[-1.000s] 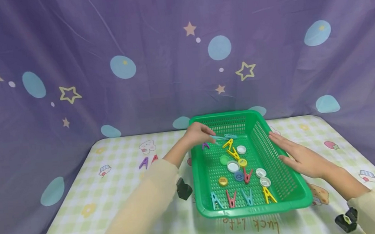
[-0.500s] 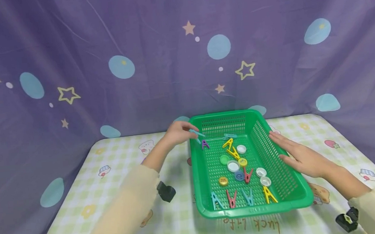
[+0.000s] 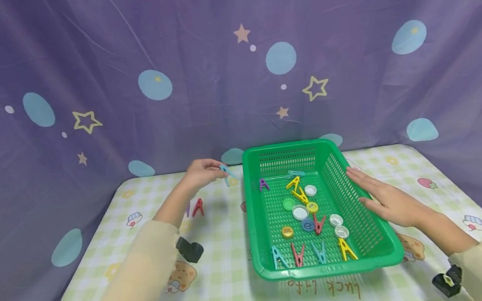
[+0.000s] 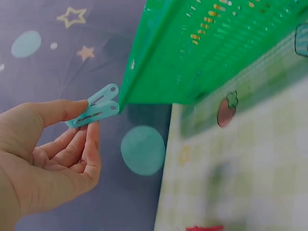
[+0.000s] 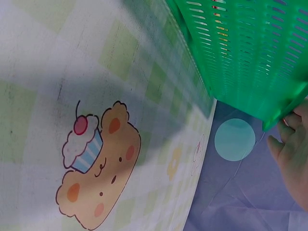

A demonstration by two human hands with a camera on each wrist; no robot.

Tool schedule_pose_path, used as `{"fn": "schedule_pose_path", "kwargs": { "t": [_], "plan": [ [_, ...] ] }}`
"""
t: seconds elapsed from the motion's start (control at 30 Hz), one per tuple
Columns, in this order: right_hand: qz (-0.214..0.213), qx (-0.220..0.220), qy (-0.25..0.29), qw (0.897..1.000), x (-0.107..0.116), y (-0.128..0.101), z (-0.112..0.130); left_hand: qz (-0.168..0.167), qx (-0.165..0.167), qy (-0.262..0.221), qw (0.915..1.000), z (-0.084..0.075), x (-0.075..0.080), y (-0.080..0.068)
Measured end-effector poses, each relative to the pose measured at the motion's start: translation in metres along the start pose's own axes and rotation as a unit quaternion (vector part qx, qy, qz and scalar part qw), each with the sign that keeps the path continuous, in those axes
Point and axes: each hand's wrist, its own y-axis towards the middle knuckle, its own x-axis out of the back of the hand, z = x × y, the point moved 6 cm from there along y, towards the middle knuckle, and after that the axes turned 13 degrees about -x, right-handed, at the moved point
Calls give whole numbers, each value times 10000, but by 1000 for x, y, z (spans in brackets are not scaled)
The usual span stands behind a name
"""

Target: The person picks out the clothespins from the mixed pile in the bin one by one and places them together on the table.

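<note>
My left hand (image 3: pixel 202 174) pinches a light blue clothespin (image 4: pixel 98 107) between thumb and fingertips, held above the cloth to the left of the green basket (image 3: pixel 253 216). The clothespin's handle ends point away from the palm in the left wrist view. On the basket's right rim rests my right hand (image 3: pixel 387 201), its fingers straight. Inside the basket are several clothespins, among them a purple clothespin (image 3: pixel 263 184) by the left wall and a light blue clothespin (image 3: pixel 295 173) at the back. Several bottle caps lie there too, including a gold cap (image 3: pixel 287 232).
A red clothespin (image 3: pixel 197 207) stands on the checked tablecloth (image 3: pixel 223 247) left of the basket. Beside it a purple clothespin (image 3: pixel 187 208) is mostly hidden by my left forearm. A purple curtain (image 3: pixel 202 101) hangs right behind the table.
My left hand has moved left, out of the basket and past its left rim, carrying the light blue clothespin. The right hand stays on the rim.
</note>
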Motion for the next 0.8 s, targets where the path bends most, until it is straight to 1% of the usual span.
{"fn": "schedule_pose_path", "kwargs": {
  "t": [0.1, 0.23, 0.3, 0.43, 0.5, 0.6, 0.7, 0.8],
  "plan": [
    [-2, -2, -29, 10000, 0, 0, 0, 25, 97, -111, 9999, 11, 4, 0],
    [0, -13, -61, 10000, 0, -1, 0, 128, 212, -134, 9996, 28, 8, -2],
    [11, -31, -69, 10000, 0, -1, -1, 189, 274, -63, 9994, 37, 11, -3],
    [38, -67, -74, 9999, 0, -1, -1, 287, 247, 145, 9992, 53, 15, -4],
    [46, -72, -80, 9999, 0, -1, -1, 354, 207, 278, 9988, 60, 16, -4],
    [56, -80, -81, 9999, 0, -1, 0, 376, 232, 472, 9979, 68, 18, -5],
    [65, -88, -90, 9999, 0, -1, 1, 382, 258, 537, 9975, 76, 19, -5],
    [77, -90, -93, 9999, 0, 0, 1, 453, 203, 615, 9969, 82, 20, -3]
  ]
}}
